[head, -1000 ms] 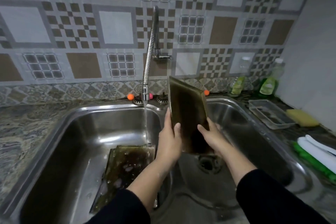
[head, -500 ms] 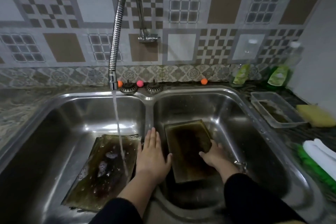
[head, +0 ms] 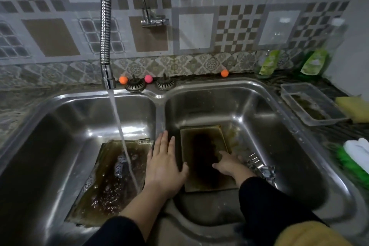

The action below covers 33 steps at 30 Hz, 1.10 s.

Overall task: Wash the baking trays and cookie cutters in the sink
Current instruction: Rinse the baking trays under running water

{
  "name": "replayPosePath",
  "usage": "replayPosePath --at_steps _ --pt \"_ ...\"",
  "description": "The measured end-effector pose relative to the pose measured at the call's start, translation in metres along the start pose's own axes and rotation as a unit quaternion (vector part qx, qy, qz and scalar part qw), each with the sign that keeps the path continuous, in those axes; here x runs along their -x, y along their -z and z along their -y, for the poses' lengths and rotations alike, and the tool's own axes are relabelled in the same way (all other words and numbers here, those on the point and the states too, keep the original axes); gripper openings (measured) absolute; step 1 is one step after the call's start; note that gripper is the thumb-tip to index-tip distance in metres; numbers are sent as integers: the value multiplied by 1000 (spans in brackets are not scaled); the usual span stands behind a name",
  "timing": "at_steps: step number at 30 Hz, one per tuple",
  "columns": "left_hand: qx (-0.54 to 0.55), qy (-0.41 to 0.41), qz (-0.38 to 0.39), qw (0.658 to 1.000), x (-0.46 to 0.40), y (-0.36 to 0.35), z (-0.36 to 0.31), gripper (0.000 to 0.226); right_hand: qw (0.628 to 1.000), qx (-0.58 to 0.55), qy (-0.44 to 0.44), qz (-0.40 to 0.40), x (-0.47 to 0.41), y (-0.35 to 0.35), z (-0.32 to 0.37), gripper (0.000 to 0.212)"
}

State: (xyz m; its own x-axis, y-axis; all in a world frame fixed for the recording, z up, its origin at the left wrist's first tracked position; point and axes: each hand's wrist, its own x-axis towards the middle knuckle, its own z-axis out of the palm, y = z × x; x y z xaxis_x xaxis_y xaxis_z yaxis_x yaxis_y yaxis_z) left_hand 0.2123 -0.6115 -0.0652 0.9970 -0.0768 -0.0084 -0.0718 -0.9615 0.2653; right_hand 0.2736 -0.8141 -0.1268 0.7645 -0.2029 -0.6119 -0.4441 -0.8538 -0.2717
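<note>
Two bowls in one shiny metal sink (head: 159,96). Down flat in the right bowl, a brown dirty baking tray (head: 205,158). Left hand (head: 163,164) over the wall between the bowls, fingers straight and close together, thumb touching the tray's left edge. Right hand (head: 228,163) low on the tray's right side, fingers spread a little and resting on it; cannot tell if curled under the edge. Just right of that hand, some small shiny metal pieces (head: 259,168), too blurry to name.

In the left bowl, more brown trays (head: 111,177) lying flat in bubbly water. Water (head: 119,132) running down onto those from the bendy silver tap (head: 105,26).

Behind the sink, two drain plugs (head: 135,85) and three little balls, orange (head: 123,80), pink (head: 148,79), orange (head: 224,73). On the right counter, two green soap bottles (head: 315,62), a clear plastic box (head: 311,104), a yellow sponge (head: 354,109) touching the box, and a green and white brush (head: 355,156). Black sleeves on both arms.
</note>
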Motion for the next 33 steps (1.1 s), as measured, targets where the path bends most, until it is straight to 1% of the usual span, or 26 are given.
replayPosePath --at_steps 3,6,8,10,13,15,17,19,21,23,24,26,29,33 --pt "14 -8 -4 1000 -1 -2 2 82 999 23 24 -21 13 6 9 65" --pt "35 -23 -6 999 -2 0 4 81 997 30 70 -26 36 16 29 60" --pt "68 -39 3 997 0 4 6 78 994 36 99 -27 58 23 46 57" --pt "115 -65 16 991 0 9 14 73 990 36 132 -40 81 29 67 55" --pt "190 -96 29 977 -1 22 46 56 976 38 194 -95 120 25 106 49" --pt "215 -69 22 974 1 29 78 49 963 17 245 -114 147 11 134 44" --pt "195 -16 29 980 4 28 116 50 958 -28 270 -89 163 -16 158 40" --pt "155 51 60 985 8 21 153 53 967 -77 241 -25 162 -53 176 44" --pt "132 117 99 979 12 13 185 56 978 -112 173 30 151 -91 189 53" --pt "113 162 138 971 16 4 210 60 987 -118 94 54 142 -117 197 62" --pt "109 175 159 966 18 1 220 62 990 -114 61 53 138 -124 200 65" --pt "103 180 203 957 21 -5 234 66 992 -120 23 34 131 -132 204 66" --pt "111 164 259 945 23 -8 238 72 988 -150 -4 28 120 -138 206 68" --pt "128 167 282 936 23 -1 233 82 981 -193 -5 33 113 -143 204 71"
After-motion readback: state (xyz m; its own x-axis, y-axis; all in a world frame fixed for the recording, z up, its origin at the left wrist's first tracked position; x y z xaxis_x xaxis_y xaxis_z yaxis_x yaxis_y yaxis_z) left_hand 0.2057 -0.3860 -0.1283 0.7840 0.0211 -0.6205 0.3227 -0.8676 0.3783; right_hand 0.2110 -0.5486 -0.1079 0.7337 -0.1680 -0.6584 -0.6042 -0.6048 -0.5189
